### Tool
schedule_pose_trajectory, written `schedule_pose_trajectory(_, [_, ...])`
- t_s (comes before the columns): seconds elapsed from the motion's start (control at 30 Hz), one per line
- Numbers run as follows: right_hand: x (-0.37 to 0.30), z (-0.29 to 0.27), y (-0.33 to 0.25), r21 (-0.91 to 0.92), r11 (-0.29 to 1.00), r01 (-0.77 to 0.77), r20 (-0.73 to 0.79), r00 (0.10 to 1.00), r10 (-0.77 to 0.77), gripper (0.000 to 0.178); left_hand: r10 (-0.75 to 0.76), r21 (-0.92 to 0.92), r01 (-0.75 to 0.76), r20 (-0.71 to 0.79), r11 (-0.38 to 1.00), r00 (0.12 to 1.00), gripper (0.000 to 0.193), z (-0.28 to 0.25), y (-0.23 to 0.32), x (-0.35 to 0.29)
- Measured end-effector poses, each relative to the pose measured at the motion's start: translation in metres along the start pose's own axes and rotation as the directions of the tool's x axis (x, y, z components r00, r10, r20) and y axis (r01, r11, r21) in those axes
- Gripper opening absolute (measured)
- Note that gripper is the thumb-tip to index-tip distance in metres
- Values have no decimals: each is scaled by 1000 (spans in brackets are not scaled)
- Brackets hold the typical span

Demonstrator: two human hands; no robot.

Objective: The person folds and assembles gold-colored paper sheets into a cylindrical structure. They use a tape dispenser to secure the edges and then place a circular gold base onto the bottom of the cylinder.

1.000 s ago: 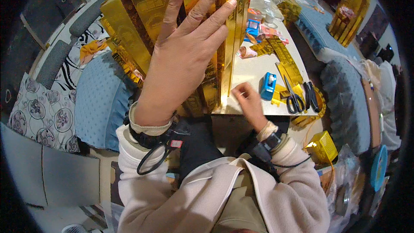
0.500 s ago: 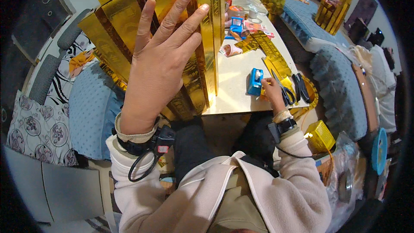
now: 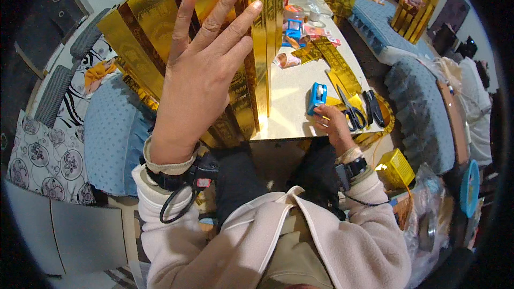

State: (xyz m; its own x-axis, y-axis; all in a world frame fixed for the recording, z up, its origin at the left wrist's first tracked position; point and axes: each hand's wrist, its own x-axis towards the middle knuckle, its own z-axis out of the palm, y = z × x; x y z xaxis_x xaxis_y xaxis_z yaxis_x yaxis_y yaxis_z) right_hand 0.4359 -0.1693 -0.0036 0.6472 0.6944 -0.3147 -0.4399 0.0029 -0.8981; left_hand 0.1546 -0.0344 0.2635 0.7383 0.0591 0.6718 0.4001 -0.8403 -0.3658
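Note:
My left hand (image 3: 201, 69) lies with fingers spread against a tall stack of gold foil-paper folded panels (image 3: 147, 18), dark brown bands running between them. On the white table, a blue tape dispenser (image 3: 317, 96) with a roll in it stands right of the stack. At its near end is my right hand (image 3: 333, 123), fingers curled together and fingertips touching or almost touching the dispenser. Whatever is pinched there is too small to make out. Scissors (image 3: 353, 115) with dark handles lie just right of that hand, with a black tool-like object (image 3: 373, 108) beside them.
Gold paper strips (image 3: 340, 67) and small packages lie farther back on the table (image 3: 286, 123). A yellow basket (image 3: 396, 168) stands low at the right, near clear plastic bags (image 3: 428, 203). Blue-covered seats (image 3: 110, 134) flank the table.
My right hand has come slightly toward me and left, its fingers now at the dispenser's near end. The dispenser has shifted slightly. My left hand stays spread on the gold stack.

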Motion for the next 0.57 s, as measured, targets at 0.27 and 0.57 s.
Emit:
schedule_pose_trajectory(0.27, [0,13,38,36,998,-56,-130,990,60,24,4,-18,-4,9,1000,1000,33,-1,-1,0])
schedule_pose_trajectory(0.57, [31,-4,42,127,973,-195,76,980,186,18,5,29,-6,40,1000,999,36,-6,-1,-1])
